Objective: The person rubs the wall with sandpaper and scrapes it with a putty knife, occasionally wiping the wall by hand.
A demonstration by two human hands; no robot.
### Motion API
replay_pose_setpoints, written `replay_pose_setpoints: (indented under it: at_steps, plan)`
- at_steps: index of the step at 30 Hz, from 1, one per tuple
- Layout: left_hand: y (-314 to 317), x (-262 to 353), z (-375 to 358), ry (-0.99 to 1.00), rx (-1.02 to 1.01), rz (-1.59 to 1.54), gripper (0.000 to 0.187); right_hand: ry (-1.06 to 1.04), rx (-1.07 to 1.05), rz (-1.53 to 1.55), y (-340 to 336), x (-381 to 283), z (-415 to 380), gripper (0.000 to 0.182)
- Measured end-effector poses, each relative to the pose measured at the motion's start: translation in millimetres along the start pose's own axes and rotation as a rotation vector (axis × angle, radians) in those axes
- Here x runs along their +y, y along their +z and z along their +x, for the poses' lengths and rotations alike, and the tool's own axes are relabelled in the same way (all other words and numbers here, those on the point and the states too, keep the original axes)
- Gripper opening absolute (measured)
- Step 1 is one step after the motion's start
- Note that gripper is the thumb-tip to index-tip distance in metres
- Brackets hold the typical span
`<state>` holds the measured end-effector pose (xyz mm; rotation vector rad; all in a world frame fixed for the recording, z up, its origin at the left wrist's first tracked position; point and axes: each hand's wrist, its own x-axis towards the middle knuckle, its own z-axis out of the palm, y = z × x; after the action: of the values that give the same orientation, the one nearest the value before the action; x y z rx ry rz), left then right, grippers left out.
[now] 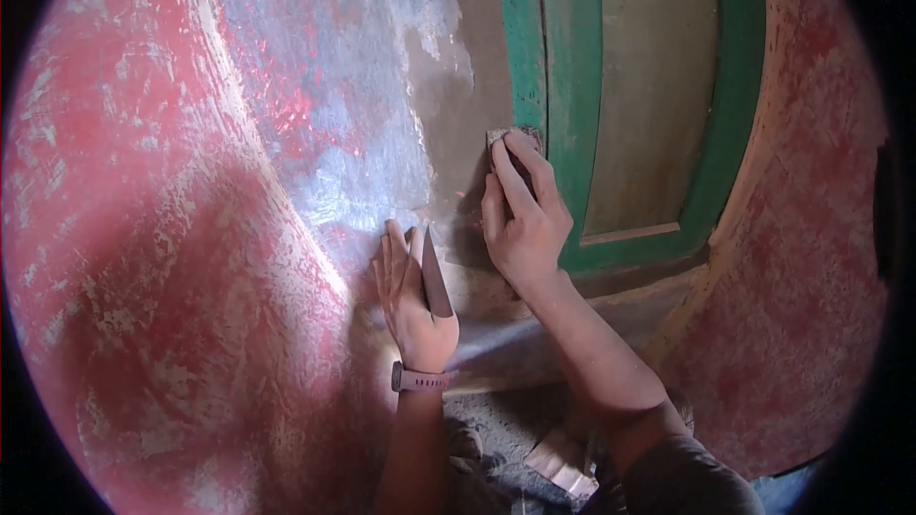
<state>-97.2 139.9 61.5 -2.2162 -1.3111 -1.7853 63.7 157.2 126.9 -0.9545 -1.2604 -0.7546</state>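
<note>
My right hand [528,219] presses a small folded piece of sandpaper [495,135], brown and worn, against the left edge of the green wooden frame [521,48]. Its fingers are bent over the piece and hide most of it. Lower and to the left, my left hand [412,300] rests with long fingers up against the patchy grey and white wall [353,114]. A dark brown flat piece [434,277], pointed at the top like a folded sheet, is held along the thumb side of that hand. A watch [420,380] is on the left wrist.
Scraped red walls [124,181] curve in on the left and, as a red wall [773,372], on the right. A panel [649,86] sits inside the green frame. Below lies a dusty grey floor [515,429] with a pale flat scrap [561,463].
</note>
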Motion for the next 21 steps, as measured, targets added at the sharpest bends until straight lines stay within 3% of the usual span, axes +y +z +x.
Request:
replay_pose_setpoints:
  at_steps: [6,12,17,21]
  plan:
    - [-4,-1,1,-0.012,-0.011,0.007,0.051,-0.083,-0.022,-0.059,-8,15,-50,0.048]
    - [1,-2,0,-0.016,-0.002,-0.02,0.051,-0.006,0.04,0.037,4,2,7,0.05]
    - [-3,-4,1,-0.012,-0.015,0.016,0.051,-0.13,0.027,0.013,6,13,-27,0.051]
    - [1,1,2,-0.011,0.011,-0.005,0.05,-0.103,0.03,0.003,7,-3,21,0.054]
